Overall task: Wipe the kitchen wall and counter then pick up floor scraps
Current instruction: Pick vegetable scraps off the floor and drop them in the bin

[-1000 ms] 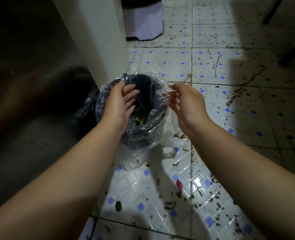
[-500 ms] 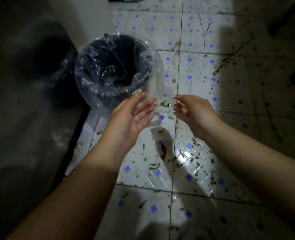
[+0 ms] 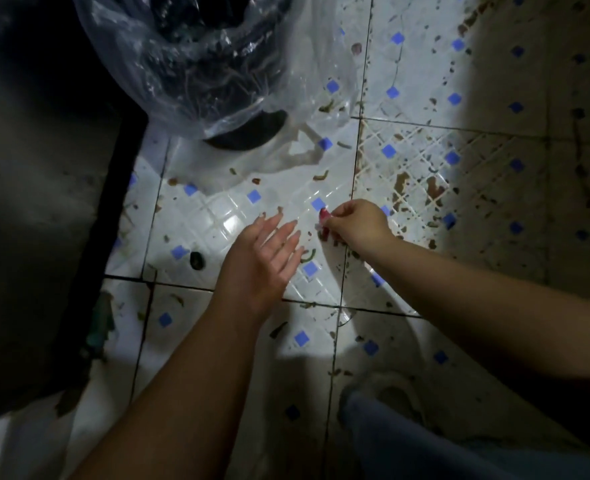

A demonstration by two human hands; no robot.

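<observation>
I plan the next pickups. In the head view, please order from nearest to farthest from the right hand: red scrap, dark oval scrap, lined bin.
1. Red scrap, at the right hand's fingertips.
2. Dark oval scrap, left, beyond the left hand.
3. Black bin in clear plastic liner, top left.

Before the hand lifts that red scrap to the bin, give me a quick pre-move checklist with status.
1. Right hand pinching the red scrap: ok, fingers closed on it at floor level.
2. Scrap clear of the floor: cannot tell, hand hides the contact.
3. Left hand free: ok, open, fingers spread, holding nothing.
4. Bin within view and lined: ok, clear bag over it, up and left of the hands.
5. Bin mouth open: cannot tell, the top is cut off by the frame.
6. Floor done: not ok, the green curl, the dark lump and many small bits remain.
</observation>
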